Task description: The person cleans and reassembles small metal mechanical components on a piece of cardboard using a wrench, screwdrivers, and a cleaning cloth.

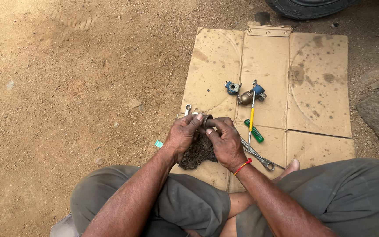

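A small dark metal part (pixel 207 120), possibly a bushing, is gripped between the closed fingers of the left hand (pixel 183 134) and right hand (pixel 225 139) above a grimy rag (pixel 197 153). Spanners (pixel 257 156) and screwdrivers (pixel 252 120) are laid on the cardboard (pixel 316 87) alongside.

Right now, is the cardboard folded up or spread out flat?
Spread flat: the cardboard lies open on the dirt, its creases showing, with tools lying on it.

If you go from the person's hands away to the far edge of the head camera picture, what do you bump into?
Dark greasy rag under the hands → green-handled screwdriver → yellow-handled screwdriver → brass round fitting → small blue metal part → black rubber tyre.
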